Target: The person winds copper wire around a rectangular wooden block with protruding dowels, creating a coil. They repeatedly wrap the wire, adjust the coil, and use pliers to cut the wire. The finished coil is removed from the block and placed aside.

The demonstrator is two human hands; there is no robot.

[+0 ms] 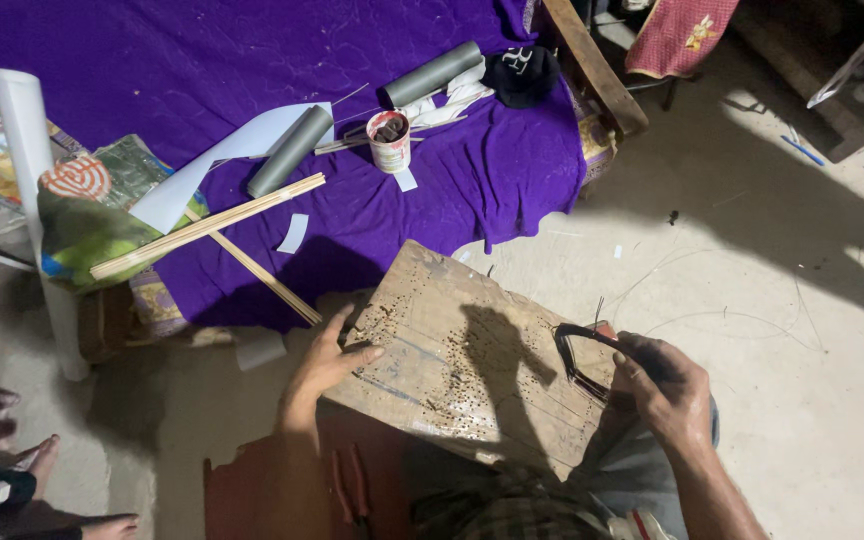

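I am pressing my left hand (327, 362), fingers spread, on the worn pitted wooden board (472, 355) at lower centre, while my right hand (664, 385) is pinching a dark looped strip (577, 365) at its right edge. The board, resting on my lap, could be tipping, and the springy strip could be slipping free.

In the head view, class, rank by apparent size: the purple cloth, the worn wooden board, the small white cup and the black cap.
1. Purple cloth, clearly largest.
2. Worn wooden board, though nearness to the camera enlarges it.
3. Black cap and small white cup look too alike to rank.
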